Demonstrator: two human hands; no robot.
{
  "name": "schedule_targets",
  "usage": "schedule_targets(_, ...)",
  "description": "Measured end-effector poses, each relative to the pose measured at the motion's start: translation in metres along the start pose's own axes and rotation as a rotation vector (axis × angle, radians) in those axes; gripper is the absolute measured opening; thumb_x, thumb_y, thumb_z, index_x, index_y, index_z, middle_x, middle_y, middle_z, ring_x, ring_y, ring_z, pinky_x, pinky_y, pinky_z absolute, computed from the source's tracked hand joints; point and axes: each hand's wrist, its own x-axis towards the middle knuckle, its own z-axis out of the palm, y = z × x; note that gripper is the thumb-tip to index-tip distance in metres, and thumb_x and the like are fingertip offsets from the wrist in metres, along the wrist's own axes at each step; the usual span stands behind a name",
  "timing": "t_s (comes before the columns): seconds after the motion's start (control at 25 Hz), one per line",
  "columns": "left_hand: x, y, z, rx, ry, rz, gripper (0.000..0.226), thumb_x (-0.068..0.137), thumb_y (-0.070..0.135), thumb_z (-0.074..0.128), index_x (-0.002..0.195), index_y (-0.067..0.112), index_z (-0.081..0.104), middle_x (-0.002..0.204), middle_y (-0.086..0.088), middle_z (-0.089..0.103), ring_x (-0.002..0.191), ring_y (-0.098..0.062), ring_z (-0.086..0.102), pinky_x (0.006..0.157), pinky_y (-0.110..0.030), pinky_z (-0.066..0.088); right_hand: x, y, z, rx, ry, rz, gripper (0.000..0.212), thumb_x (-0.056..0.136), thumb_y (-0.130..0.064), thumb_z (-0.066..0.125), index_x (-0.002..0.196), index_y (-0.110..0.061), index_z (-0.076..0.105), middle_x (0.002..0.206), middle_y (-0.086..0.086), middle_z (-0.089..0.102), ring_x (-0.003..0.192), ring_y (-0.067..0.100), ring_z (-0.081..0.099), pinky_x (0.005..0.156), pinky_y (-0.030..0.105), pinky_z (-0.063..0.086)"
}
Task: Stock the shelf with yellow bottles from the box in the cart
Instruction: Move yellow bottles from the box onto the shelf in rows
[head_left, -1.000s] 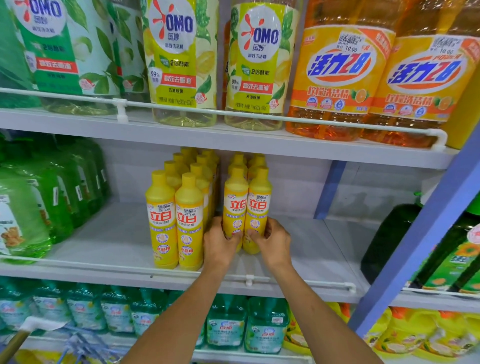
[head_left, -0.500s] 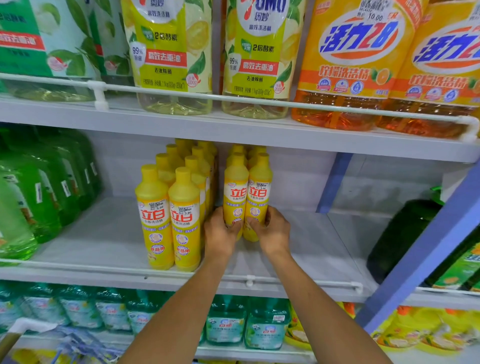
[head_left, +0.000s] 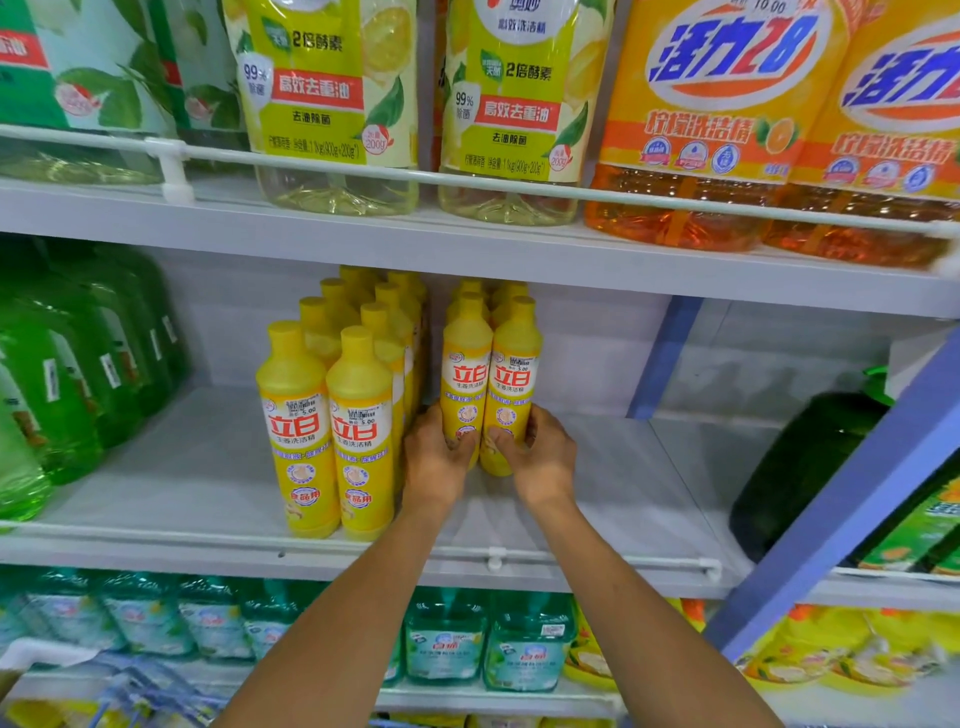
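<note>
At the far left of the middle shelf (head_left: 623, 483) stand rows of green bottles (head_left: 78, 374). Next comes a block of yellow bottles (head_left: 358, 431) in two files that run back toward the rear wall. Its front pair stands upright close behind the white rail (head_left: 597, 560) along the shelf's front edge. Just right of that block, the left hand (head_left: 434, 457) grips the lower body of the left held bottle (head_left: 466, 374). Its thumb lies across the front of the label, and its other fingers are wrapped round the bottle's left side, out of sight. This bottle touches the right held bottle (head_left: 515, 374). Both are yellow and upright, set further back on the shelf than the block's front pair, with more yellow caps showing behind them. The hands hide whether their bases rest on the shelf board. The right hand (head_left: 543, 460) grips the right held bottle low down, with its thumb on the front and its fingers (head_left: 531, 431) curled round the right side. Beyond it the shelf board is bare up to a slanting blue post (head_left: 857, 499). A dark green jug (head_left: 805, 467) stands behind that post.
</note>
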Motion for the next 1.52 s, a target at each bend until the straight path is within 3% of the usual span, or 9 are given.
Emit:
schedule_targets(0.12,0.0,0.0,0.001,-0.014,-0.006,0.008,0.053,0.085,0.028,0.078,0.132,0.013,0.059,0.126,-0.009,0.068,0.113,-0.025,0.066,0.098,-0.034,0.053,0.001,0.0,0.001,-0.002,-0.001,0.007,0.05,0.078,-0.043,0.082,0.12,-0.022,0.066,0.115,0.0,0.073,0.099,0.02,0.069,0.093,0.036,0.057)
schedule_targets(0.4,0.002,-0.003,0.001,-0.034,-0.023,0.005,0.052,0.086,0.03,0.077,0.131,0.014,0.058,0.126,-0.009,0.068,0.113,-0.025,0.066,0.097,-0.043,0.055,0.002,-0.001,0.001,0.023,-0.004,0.004,0.048,0.08,-0.039,0.082,0.121,-0.021,0.066,0.115,0.0,0.073,0.099,0.018,0.069,0.092,0.033,0.056)
schedule_targets(0.6,0.003,-0.007,0.005,-0.012,-0.004,-0.009,0.056,0.083,0.044,0.07,0.129,0.014,0.058,0.123,-0.01,0.068,0.109,-0.026,0.067,0.094,-0.045,0.056,0.001,-0.001,0.001,0.018,-0.005,0.004,0.048,0.081,-0.041,0.081,0.122,-0.022,0.066,0.116,-0.002,0.073,0.099,0.017,0.069,0.09,0.028,0.054)
schedule_targets(0.96,0.004,-0.002,0.004,-0.023,-0.015,-0.017,0.052,0.085,0.027,0.078,0.13,0.009,0.058,0.126,-0.012,0.067,0.113,-0.028,0.066,0.098,-0.044,0.054,0.001,-0.001,-0.001,0.034,-0.022,0.007,0.049,0.08,-0.041,0.081,0.122,-0.022,0.065,0.117,-0.002,0.072,0.1,0.017,0.068,0.093,0.033,0.057)
schedule_targets(1.2,0.003,0.007,-0.002,-0.041,-0.084,-0.128,0.056,0.082,0.035,0.076,0.131,0.017,0.055,0.13,-0.007,0.066,0.117,-0.028,0.064,0.1,-0.047,0.054,0.002,-0.011,-0.013,-0.059,-0.079,0.011,0.048,0.08,-0.043,0.081,0.12,-0.023,0.064,0.118,-0.002,0.071,0.099,0.014,0.065,0.086,0.025,0.051)
schedule_targets(1.4,-0.016,0.022,-0.019,0.126,-0.161,-0.154,0.054,0.089,0.035,0.071,0.132,0.01,0.05,0.132,-0.014,0.062,0.12,-0.036,0.061,0.1,-0.041,0.051,-0.014,-0.021,-0.028,-0.231,-0.112,0.016,0.065,0.087,-0.059,0.067,0.135,-0.017,0.056,0.135,0.005,0.062,0.123,0.025,0.058,0.101,0.038,0.049)
schedule_targets(1.52,-0.029,0.037,-0.035,0.276,-0.299,-0.053,0.047,0.093,0.044,0.062,0.126,0.012,0.055,0.123,-0.014,0.065,0.114,-0.036,0.062,0.094,-0.045,0.053,-0.034,-0.035,-0.045,-0.391,-0.208,-0.028,0.06,0.092,-0.051,0.064,0.134,-0.008,0.054,0.134,0.016,0.059,0.122,0.033,0.057,0.098,0.038,0.048)
